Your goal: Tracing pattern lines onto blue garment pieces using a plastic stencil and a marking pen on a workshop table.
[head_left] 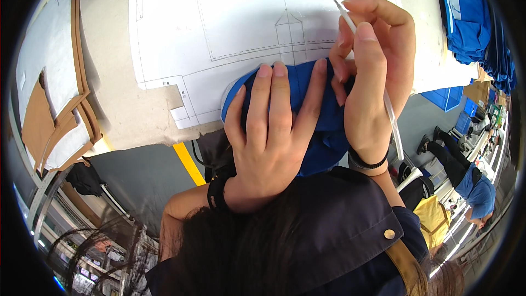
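Observation:
My left hand (pixel 268 142) lies with its fingers spread over a folded piece of blue fabric (pixel 326 145), which sits at the near edge of a white paper pattern (pixel 241 19). Between the thumb and fingers of my right hand (pixel 378 71) is a slim white pen (pixel 394 126), its dark tip pointing up and away, apart from the paper. The lower fingers of that hand rest at the fabric's right edge. Drawn lines, dashed seams and a small house-shaped outline mark the pattern. Part of the fabric is hidden under my hands and hangs over the table edge.
Brown and white card templates (pixel 55 98) are piled on the table's (pixel 109 66) left side. Blue garments (pixel 471 22) lie at the far right. Beyond them are a blue crate (pixel 445 97), a yellow bag (pixel 433 222) and a person in a blue top (pixel 476 189).

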{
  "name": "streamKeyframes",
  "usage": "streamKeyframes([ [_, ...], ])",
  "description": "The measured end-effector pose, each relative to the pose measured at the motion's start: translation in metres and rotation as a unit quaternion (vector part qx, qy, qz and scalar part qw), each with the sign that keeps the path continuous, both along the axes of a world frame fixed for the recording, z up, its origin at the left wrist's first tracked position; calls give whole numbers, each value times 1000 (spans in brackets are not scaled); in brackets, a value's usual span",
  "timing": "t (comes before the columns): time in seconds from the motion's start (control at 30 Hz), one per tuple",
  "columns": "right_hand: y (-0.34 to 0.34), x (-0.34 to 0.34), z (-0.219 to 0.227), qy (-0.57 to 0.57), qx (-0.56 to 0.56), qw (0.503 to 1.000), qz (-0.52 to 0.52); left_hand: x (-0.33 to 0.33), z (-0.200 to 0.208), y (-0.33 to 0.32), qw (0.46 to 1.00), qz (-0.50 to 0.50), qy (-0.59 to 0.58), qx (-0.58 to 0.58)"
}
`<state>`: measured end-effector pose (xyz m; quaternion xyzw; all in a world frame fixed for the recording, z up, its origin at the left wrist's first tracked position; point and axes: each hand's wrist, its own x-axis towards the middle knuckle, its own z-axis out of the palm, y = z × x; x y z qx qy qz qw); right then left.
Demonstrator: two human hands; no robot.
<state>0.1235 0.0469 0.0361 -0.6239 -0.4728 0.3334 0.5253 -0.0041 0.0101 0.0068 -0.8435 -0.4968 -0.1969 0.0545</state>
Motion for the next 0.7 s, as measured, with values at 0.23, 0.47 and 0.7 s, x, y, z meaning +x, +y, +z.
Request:
streamKeyframes([
  [0.23,2,-3,4,29,-21,999,-26,3,1,0,1000,4,0,0],
  [0.47,5,0,9,-28,42,996,69,2,-3,2,1000,-5,-19,3],
  [0.7,8,-8,4,21,-17,1000,-7,2,-5,0,997,-6,-71,-14],
])
